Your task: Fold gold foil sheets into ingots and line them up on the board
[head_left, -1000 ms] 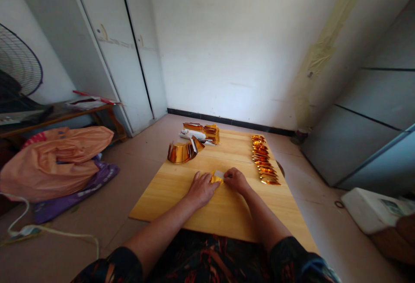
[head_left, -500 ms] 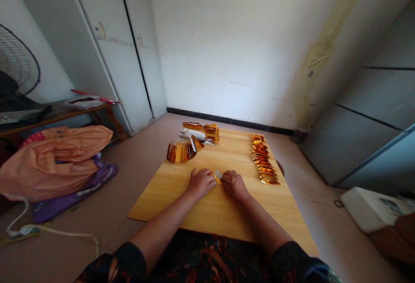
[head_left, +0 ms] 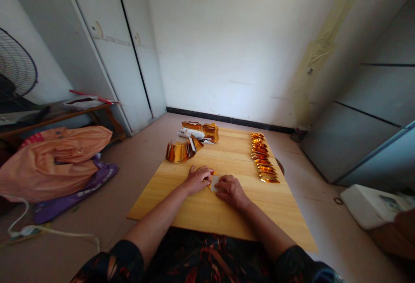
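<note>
On the wooden table (head_left: 181,205), a small sheet of foil paper (head_left: 214,183) lies between my hands, its pale side up and gold showing at the left edge. My left hand (head_left: 198,180) is closed on the sheet's left edge, fingers bent. From the right, my right hand (head_left: 231,188) presses its curled fingers on the pale part. Several folded gold foil pieces (head_left: 264,157) lie in an overlapping row along the table's right side. Beyond my left hand stands a curved stack of gold foil sheets (head_left: 178,151).
Behind the curved stack lie more foil sheets (head_left: 211,132) and a white roll (head_left: 191,133). Peach and purple bags (head_left: 65,157) sit on the floor at left, near a fan (head_left: 16,62). A white box (head_left: 372,207) stands at right.
The sheet between my hands now shows more of its pale side and less gold. My right hand has shifted slightly nearer to me; my left hand has moved a little up.
</note>
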